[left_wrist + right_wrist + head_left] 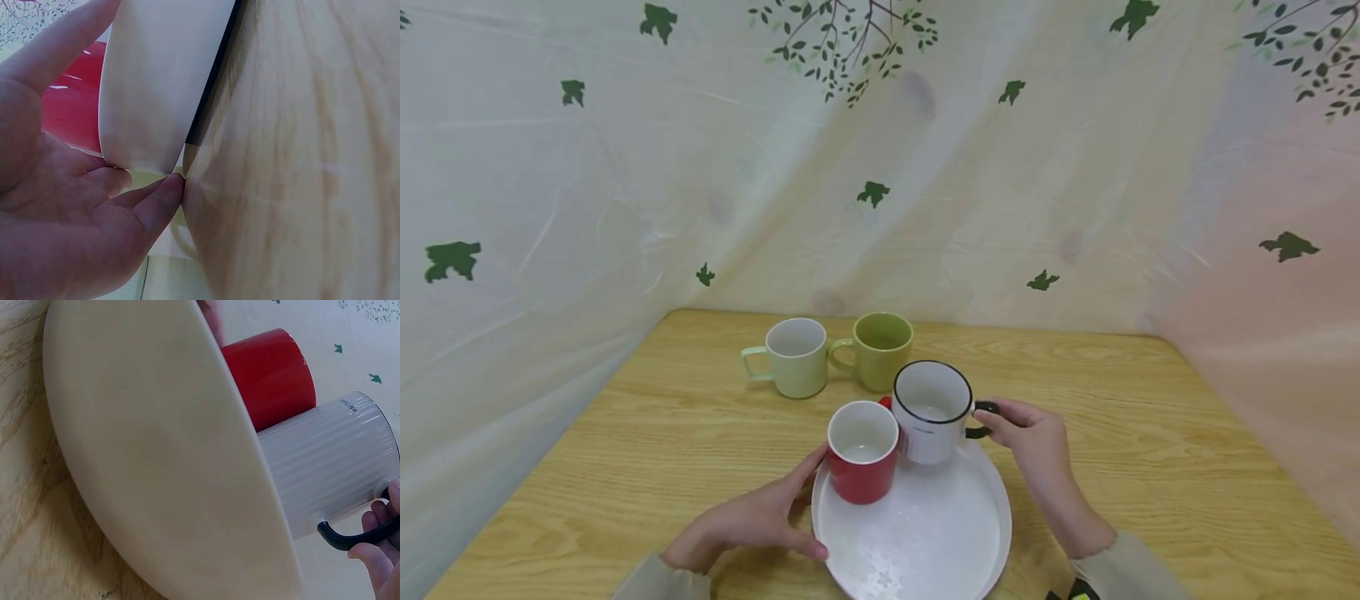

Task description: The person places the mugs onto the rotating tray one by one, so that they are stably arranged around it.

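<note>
A round white tray (955, 533) lies on the table before me. My left hand (760, 512) holds its left side, thumb at the near rim and fingers spread toward the far side. In the left wrist view, those fingertips (167, 187) meet the tray's side wall (156, 81). A red mug (862, 483), white inside, stands upright on the tray's far left part. Beside it, over the far rim, is a white mug (928, 442) with a black rim. My right hand (1033, 433) pinches this mug's black handle (356, 539), its base hidden by the tray in the right wrist view.
Behind the tray, a pale green mug (797, 371) and an olive green mug (883, 358) stand side by side, handles to the left. The wooden table (1150, 433) ends at a hanging sheet (955, 167) with leaf prints. A dark object (1075, 592) shows by the right sleeve.
</note>
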{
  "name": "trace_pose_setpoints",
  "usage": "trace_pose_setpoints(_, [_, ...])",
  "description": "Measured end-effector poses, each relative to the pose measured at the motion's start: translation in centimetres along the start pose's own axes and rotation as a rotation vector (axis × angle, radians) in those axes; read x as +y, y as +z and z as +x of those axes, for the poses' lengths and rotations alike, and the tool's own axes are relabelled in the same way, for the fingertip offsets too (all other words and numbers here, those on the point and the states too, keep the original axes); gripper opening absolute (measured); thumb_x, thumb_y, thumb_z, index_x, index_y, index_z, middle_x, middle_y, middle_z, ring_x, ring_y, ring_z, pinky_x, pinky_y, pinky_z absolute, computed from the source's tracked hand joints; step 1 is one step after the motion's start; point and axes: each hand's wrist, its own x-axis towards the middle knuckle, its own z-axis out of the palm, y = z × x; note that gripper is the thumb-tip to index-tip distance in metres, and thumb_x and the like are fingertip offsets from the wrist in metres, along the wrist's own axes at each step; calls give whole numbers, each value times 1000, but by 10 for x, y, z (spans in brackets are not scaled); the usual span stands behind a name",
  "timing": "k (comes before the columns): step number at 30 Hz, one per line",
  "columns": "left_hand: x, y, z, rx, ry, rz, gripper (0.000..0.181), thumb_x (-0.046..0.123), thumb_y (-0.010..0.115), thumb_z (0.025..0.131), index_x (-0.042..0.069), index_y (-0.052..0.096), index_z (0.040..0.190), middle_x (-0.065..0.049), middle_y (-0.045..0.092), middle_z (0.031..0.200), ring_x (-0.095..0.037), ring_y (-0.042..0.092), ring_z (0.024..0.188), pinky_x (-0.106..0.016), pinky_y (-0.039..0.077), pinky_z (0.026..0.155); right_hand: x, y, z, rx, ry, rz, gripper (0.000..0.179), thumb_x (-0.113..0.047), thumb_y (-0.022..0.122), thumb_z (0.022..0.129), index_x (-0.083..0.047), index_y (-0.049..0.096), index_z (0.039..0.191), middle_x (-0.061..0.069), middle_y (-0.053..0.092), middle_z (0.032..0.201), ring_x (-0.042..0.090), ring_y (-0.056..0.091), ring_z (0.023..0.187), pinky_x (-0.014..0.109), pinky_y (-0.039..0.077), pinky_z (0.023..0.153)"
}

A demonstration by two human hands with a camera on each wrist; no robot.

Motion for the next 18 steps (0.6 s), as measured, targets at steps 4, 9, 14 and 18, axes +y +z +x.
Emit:
trace_pose_setpoints(4, [0,1,0,11,-8,1,119,21,83,76,4,-4,155,-25,3,161,-43,11,148,-7,25,109,-1,4,0,-11,-4,7,37,-18,76,84,4,69,113,-5,76,93,-3,66,81,15,55,74])
trace_pose_setpoints(9, [-1,2,0,17,-5,-14,119,19,84,75,3,-3,155,-26,4,161,-43,11,148,-6,22,109,-3,9,-1,-24,-15,-1,33,-16,74,86,3,70,112,2,75,100,-2,66,82,15,55,74])
trace_pose_setpoints(14, [-2,2,1,23,-8,-20,117,18,84,75,3,-1,155,-27,8,160,-44,14,147,-9,25,110,-4,13,-2,-33,-20,-3,31,-15,74,85,2,71,111,3,76,100,-1,66,81,16,56,73])
trace_pose_setpoints(18, [-3,3,1,25,3,-18,116,18,84,75,2,1,154,-28,13,159,-45,17,146,-9,26,109,-3,14,-3,-41,-19,-10,30,-15,74,86,2,71,111,5,75,101,0,67,81,16,56,73])
